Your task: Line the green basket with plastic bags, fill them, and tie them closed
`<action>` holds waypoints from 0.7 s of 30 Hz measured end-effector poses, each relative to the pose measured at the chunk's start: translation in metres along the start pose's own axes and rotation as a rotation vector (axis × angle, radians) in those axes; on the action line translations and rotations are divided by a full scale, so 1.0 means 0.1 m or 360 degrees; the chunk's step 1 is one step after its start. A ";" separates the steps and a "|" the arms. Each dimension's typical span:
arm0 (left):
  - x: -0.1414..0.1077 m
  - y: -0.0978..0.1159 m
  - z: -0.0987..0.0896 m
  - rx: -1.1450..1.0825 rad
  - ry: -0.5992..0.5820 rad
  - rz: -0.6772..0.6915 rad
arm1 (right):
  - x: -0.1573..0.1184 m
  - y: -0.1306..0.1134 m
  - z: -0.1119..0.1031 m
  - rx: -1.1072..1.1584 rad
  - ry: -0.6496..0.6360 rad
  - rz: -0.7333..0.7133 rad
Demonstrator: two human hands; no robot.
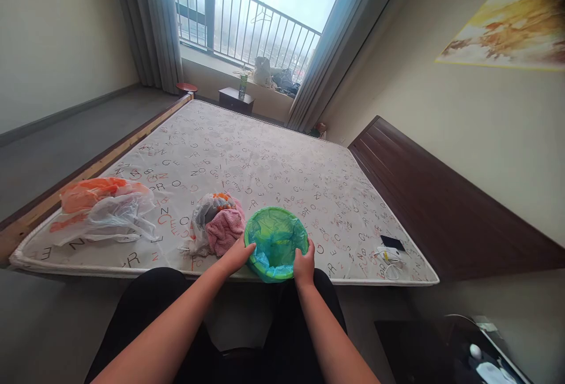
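Between my two hands is a round green trash bin (277, 213) with a thin blue-green plastic bag lining it, the bag folded over the rim. My left hand (238, 254) grips the rim at its left side. On the right side, my right hand (304, 261) holds the rim with the thumb towards the inside. The bin is at the mattress's near edge, above my knees, its opening facing me. Just left of it lie a pink towel (225, 230) and a crumpled clear plastic bag (203, 213) with orange print.
A bare mattress (265, 160) with printed letters stretches ahead. Orange and white plastic bags (106, 207) lie at its left. A dark phone (392, 243) and white cable (391, 257) rest at the right, near the brown headboard (432, 207). Beyond stands a nightstand (236, 100).
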State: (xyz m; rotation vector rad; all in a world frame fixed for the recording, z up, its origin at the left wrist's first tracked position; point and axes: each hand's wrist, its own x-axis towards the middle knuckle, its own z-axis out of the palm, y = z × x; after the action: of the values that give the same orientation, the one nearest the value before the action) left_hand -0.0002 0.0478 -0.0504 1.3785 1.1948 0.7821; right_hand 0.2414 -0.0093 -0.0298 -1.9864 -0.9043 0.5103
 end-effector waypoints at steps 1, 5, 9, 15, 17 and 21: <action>0.00 0.00 0.00 -0.0002 -0.0001 0.0006 | 0.00 0.00 0.00 -0.0012 -0.0002 -0.0008; -0.02 0.02 0.00 -0.0019 0.0000 0.0047 | -0.01 0.01 -0.01 -0.0053 -0.0014 -0.0022; -0.04 0.07 -0.01 -0.0028 -0.0017 0.0073 | -0.01 -0.01 -0.02 -0.0061 -0.0034 -0.0002; -0.06 0.11 -0.02 -0.0030 -0.0025 0.0058 | -0.01 0.01 -0.01 -0.0011 -0.0022 0.0016; -0.06 0.10 -0.02 -0.0030 -0.0018 0.0066 | 0.00 0.02 -0.01 0.0024 -0.0009 0.0035; -0.05 0.08 0.00 -0.0035 0.0014 0.0084 | 0.00 0.02 -0.02 0.0085 -0.0006 0.0071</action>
State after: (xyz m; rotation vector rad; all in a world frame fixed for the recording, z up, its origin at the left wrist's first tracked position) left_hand 0.0001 0.0438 -0.0412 1.3948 1.1573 0.8366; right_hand 0.2437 -0.0109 -0.0307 -1.9615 -0.8415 0.5581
